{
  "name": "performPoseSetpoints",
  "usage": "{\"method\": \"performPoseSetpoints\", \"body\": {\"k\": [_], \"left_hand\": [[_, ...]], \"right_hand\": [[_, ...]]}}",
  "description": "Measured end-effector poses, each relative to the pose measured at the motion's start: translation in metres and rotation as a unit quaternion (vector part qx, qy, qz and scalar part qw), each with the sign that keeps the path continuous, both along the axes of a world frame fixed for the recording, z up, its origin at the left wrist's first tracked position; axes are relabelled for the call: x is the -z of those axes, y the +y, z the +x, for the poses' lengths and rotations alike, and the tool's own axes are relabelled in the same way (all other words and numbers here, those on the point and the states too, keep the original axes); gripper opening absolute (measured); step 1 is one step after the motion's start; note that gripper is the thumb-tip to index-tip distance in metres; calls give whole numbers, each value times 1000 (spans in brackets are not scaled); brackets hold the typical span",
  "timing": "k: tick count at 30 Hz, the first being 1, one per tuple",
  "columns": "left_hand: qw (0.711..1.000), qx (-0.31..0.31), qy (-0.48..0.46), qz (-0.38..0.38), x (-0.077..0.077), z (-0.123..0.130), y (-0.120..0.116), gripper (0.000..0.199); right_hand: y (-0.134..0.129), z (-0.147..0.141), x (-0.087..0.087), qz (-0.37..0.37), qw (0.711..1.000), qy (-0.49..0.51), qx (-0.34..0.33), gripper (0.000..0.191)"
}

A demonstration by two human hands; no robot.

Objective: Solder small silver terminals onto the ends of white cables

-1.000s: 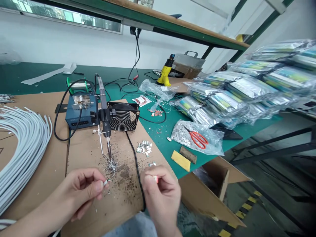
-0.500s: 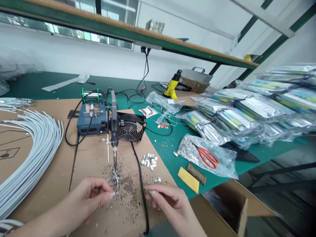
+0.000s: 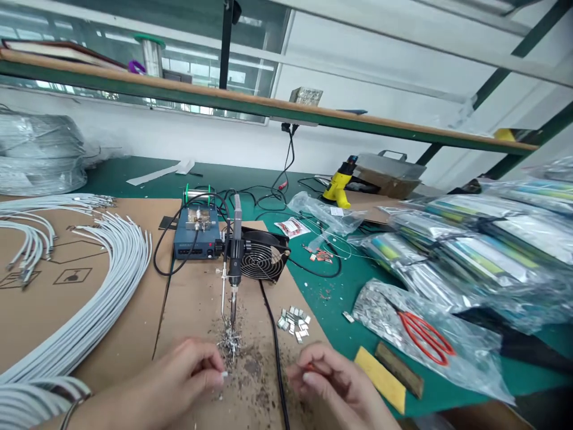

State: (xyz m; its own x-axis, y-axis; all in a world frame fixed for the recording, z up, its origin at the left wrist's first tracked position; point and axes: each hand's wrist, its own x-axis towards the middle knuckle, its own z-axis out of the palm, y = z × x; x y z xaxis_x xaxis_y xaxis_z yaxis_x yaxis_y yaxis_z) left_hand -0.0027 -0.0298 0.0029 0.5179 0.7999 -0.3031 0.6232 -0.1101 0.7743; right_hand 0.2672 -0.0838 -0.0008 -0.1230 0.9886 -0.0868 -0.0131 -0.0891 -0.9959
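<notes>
While both hands are kept low over the brown cardboard sheet (image 3: 192, 298), a small white wire end (image 3: 224, 374) is pinched between thumb and forefinger of the left hand (image 3: 188, 373), fingers clamped together on it, just below the pile of silvery solder scraps (image 3: 230, 344). A small red piece (image 3: 310, 367) is gripped under the curled fingers of the right hand (image 3: 333, 385); what it is cannot be told. Directly above the scraps a black soldering iron (image 3: 234, 269) is fixed upright, tip down, touching the pile or just above it, hard to tell which. Behind it a blue soldering station box (image 3: 194, 242) is seen, with a black round-grilled fan (image 3: 259, 257) just beside it on the right. A black cable (image 3: 274, 352) is run down the cardboard between the two hands. A cluster of small silver metal clips (image 3: 293, 319) is lying near the right hand, above it. On the left a curved bundle of white cables (image 3: 89, 298) is spread over the cardboard. On the green mat, right side: a yellow sponge (image 3: 380, 379), a dark brown block (image 3: 398, 370) touching it, red-handled scissors (image 3: 423, 334) resting on a clear plastic bag (image 3: 465, 364), stacked silvery foil packs (image 3: 470, 251) behind. A yellow heat gun (image 3: 338, 185) is standing far back near the wall
</notes>
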Motion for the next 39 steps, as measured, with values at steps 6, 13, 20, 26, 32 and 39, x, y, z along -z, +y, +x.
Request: {"method": "performPoseSetpoints", "body": {"k": [6, 13, 20, 26, 32, 39], "left_hand": [[1000, -15, -9, 3, 0, -1, 8, 19], [996, -59, -58, -42, -5, 2, 8, 25], [978, -35, -114, -172, -6, 6, 30, 32], [970, -25, -137, -201, -1, 1, 48, 38], [961, -68, -162, -215, -4, -1, 39, 35], [956, -77, -174, -226, -8, 5, 36, 29]], "right_hand": [[9, -5, -13, 47, 997, 34, -56, 28], [24, -15, -20, 60, 989, -122, -59, 27], [43, -36, -18, 5, 982, -137, -132, 14], [61, -50, -6, -123, 979, -71, -148, 18], [69, -58, 4, -167, 979, 23, -113, 37], [70, -58, 3, -194, 969, 118, -101, 40]]}}
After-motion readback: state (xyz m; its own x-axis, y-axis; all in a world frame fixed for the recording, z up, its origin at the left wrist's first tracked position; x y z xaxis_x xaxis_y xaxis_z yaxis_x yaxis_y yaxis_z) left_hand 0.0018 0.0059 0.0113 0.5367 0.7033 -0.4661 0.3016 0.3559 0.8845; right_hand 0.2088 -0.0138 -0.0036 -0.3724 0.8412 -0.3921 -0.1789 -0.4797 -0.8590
